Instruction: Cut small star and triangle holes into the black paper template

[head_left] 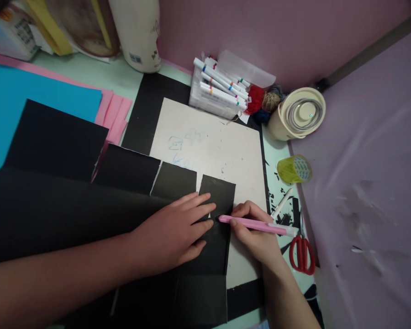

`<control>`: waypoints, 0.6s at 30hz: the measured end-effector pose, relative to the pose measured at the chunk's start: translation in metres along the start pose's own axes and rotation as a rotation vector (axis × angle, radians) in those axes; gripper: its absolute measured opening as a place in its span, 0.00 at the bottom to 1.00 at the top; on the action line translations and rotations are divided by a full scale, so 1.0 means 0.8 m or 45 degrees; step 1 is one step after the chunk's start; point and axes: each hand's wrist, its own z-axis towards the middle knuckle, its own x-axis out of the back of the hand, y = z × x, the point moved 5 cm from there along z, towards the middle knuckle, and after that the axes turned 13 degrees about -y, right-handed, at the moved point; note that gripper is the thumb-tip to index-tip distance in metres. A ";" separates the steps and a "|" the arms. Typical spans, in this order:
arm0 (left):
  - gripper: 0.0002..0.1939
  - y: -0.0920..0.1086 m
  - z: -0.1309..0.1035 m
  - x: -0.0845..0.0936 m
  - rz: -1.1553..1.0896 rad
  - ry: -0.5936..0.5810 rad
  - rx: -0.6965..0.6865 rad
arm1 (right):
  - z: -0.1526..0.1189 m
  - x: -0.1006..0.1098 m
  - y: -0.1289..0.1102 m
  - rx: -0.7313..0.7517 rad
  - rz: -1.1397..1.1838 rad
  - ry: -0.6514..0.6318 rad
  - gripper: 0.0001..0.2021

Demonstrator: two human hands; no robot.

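Note:
My left hand (178, 230) lies flat on a large sheet of black card (123, 210), fingers stretched out towards its right-hand part. Slots split the card's far edge into flaps. My right hand (256, 230) grips a slim pink pen-shaped craft knife (253, 224), its tip meeting the card just beyond my left fingertips. A small pale opening shows in the card beside that tip. Under the card is a whitish board (208, 132) with faint blue-green marks.
Red-handled scissors (302, 256), a white pen-like tool (281, 204) and black scraps lie right. Yellow-green tape (294, 169), a cream lidded container (296, 114), yarn (255, 99) and a box of markers (222, 87) stand behind. Blue (44, 91) and pink paper (114, 114) lie left.

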 end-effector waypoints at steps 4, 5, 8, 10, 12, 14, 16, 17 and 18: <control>0.15 0.000 0.001 0.000 0.011 -0.005 0.000 | 0.000 0.001 0.002 0.001 0.007 0.001 0.08; 0.15 0.000 0.001 -0.001 0.013 -0.006 0.000 | 0.000 0.001 0.003 -0.001 0.007 0.003 0.08; 0.16 0.000 0.000 -0.002 0.018 0.000 -0.002 | 0.000 0.002 0.005 -0.010 0.000 0.013 0.08; 0.16 0.000 -0.001 -0.001 0.023 0.014 -0.005 | -0.001 0.002 0.006 -0.011 0.002 0.017 0.08; 0.16 0.000 -0.001 -0.001 0.028 0.024 -0.011 | -0.001 0.002 0.007 -0.012 0.006 0.017 0.08; 0.16 0.000 -0.002 -0.001 0.039 0.016 -0.018 | -0.001 0.003 0.007 -0.011 0.002 0.021 0.08; 0.16 0.001 -0.001 -0.001 0.054 -0.005 -0.019 | -0.001 0.004 0.008 -0.010 -0.011 0.033 0.08; 0.16 0.001 -0.001 -0.001 0.062 -0.015 -0.017 | -0.001 0.005 0.009 -0.009 -0.019 0.042 0.08; 0.16 0.001 -0.001 -0.001 0.070 -0.023 -0.014 | -0.001 0.006 0.009 -0.007 -0.025 0.049 0.08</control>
